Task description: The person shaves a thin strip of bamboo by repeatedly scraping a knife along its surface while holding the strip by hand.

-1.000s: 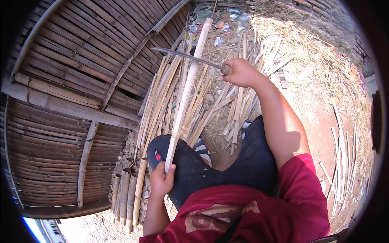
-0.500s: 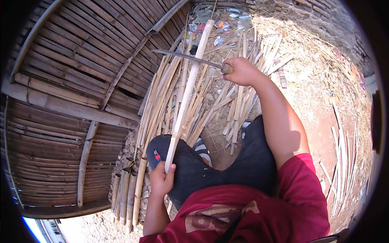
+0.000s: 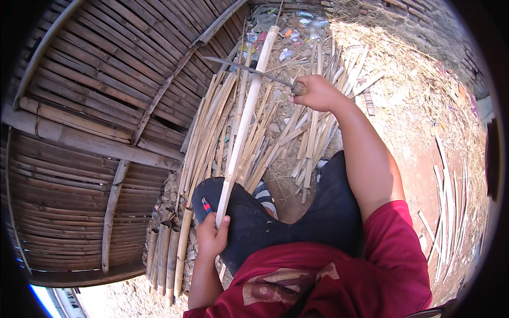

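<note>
A long pale bamboo strip slants from my lap out toward the far end of the ground, resting along my left thigh. My left hand is closed around its near end. Farther out, my right hand grips the handle of a long machete. Its narrow dark blade lies crosswise over the upper part of the strip, with the tip pointing left. Whether the edge bites into the strip cannot be made out.
Many split bamboo strips lie beyond my knees. A bamboo slat wall rises at the left, with upright bamboo tubes near its foot. Scattered litter lies at the far end, and thin strips are on the ground at right.
The machete's blade has shifted slightly farther along the strip, and its tip has tilted upward. My left hand and the strip stay nearly in place.
</note>
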Demonstrator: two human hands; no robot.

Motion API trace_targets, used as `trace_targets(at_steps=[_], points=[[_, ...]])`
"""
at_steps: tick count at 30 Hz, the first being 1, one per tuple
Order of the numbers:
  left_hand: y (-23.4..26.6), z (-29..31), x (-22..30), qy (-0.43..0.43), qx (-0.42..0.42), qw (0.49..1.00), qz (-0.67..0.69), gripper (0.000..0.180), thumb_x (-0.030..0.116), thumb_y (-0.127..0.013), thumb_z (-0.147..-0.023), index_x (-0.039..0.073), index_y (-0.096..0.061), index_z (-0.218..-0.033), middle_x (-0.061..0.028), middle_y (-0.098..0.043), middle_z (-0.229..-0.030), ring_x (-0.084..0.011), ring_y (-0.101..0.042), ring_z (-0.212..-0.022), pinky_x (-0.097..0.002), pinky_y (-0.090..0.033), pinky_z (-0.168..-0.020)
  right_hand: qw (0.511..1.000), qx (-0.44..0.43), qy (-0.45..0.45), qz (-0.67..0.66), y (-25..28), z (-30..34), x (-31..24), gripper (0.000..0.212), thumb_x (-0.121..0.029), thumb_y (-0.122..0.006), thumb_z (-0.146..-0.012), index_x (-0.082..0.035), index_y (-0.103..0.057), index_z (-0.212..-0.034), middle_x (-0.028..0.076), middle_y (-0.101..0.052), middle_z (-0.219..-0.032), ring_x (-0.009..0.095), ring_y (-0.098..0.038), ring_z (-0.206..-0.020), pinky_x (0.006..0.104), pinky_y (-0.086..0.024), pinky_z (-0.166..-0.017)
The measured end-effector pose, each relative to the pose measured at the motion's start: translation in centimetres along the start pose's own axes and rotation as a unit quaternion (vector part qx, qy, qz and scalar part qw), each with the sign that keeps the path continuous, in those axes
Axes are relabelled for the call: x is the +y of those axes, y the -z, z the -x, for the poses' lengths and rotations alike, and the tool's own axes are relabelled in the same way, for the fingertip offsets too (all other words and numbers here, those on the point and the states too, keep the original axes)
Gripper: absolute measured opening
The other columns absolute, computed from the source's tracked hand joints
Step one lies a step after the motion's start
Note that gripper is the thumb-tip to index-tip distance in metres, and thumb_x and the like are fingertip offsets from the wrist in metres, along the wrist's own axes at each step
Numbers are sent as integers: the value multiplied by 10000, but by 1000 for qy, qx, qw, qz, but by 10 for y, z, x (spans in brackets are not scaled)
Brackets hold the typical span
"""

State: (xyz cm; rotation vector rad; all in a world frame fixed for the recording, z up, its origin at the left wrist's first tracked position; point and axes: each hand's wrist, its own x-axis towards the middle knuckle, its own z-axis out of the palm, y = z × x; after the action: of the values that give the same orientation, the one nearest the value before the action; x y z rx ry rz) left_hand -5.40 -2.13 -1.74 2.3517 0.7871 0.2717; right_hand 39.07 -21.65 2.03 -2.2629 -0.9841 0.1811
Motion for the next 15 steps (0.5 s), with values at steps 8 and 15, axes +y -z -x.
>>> trace_targets(at_steps=[8, 15], points=[[-1, 2, -5, -3, 9, 1000, 12, 357, 367, -712, -988, 23, -657, -909, -111, -606, -606, -223, -609, -537, -369, -470, -540, 991, -122, 45, 7, 4, 4, -21, 475, -319, -818, -802, -57, -731, -1189, 231, -733, -1077, 415, -693, -1041, 460, -542, -917], [-2, 1, -3, -4, 11, 1000, 16, 347, 361, -710, -990, 29, -656, -907, -99, -599, -601, -200, -597, -534, -366, -468, -539, 997, 5, 71, 7, -4, 5, -14, 420, -327, -830, -808, -30, -727, -1087, 236, -724, -958, 434, -691, -946, 486, -539, -847]])
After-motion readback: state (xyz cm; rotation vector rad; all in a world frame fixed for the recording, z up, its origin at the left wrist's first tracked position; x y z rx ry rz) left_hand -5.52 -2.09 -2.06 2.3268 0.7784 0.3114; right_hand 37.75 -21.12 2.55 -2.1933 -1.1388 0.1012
